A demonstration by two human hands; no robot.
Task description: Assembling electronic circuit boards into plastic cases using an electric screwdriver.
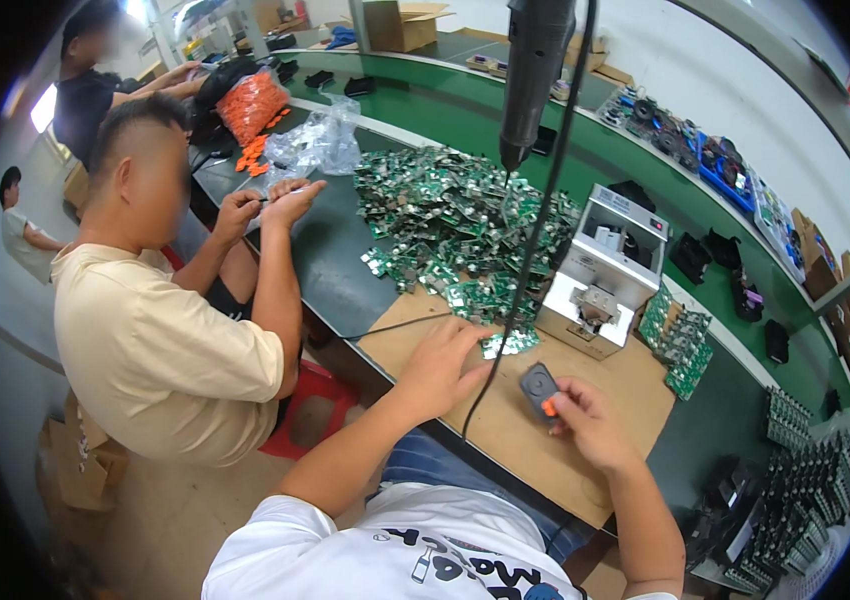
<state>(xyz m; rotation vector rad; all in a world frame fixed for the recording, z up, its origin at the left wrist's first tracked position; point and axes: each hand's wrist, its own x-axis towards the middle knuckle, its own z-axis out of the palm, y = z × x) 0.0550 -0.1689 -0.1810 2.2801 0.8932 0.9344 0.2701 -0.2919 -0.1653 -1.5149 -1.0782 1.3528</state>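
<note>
My right hand (590, 420) grips a small dark grey plastic casing (539, 382) with a round mark on its face and an orange piece (549, 406) at its lower end, by my thumb. Over the brown cardboard sheet (585, 440), my left hand (442, 370) has its fingers stretched out and its thumb apart. Its fingertips reach the left edge of a green circuit board (511, 343) lying on the cardboard; whether they touch it I cannot tell. Just beyond stands a silver box-shaped machine (600, 270).
A big heap of circuit boards (455, 210) lies beyond my hands. A power screwdriver (535, 90) hangs above it, and a black cable crosses the view. Stacked boards (680, 345) stand right of the machine. At left a co-worker (165, 330) sits near a bag of orange parts (250, 105).
</note>
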